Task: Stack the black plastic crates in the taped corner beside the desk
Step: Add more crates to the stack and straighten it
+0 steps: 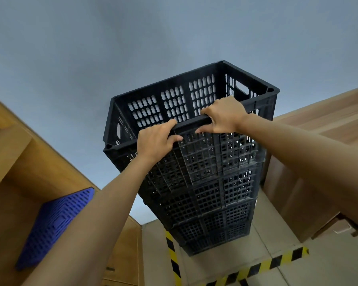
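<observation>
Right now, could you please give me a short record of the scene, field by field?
top crate: black top crate, empty, on the stack
stack: black crate stack standing on the floor inside the yellow-black floor tape
left hand: left hand grips the top crate's near rim
right hand: right hand grips the same rim
beside: blue panel leaning on wooden furniture at left
behind: grey wall

Left of my view, a blue perforated mat (54, 228) leans inside the wooden shelf unit (15, 162). Above that unit spreads the grey wall (132, 38); right of it lies pale tiled floor (277, 240).
</observation>
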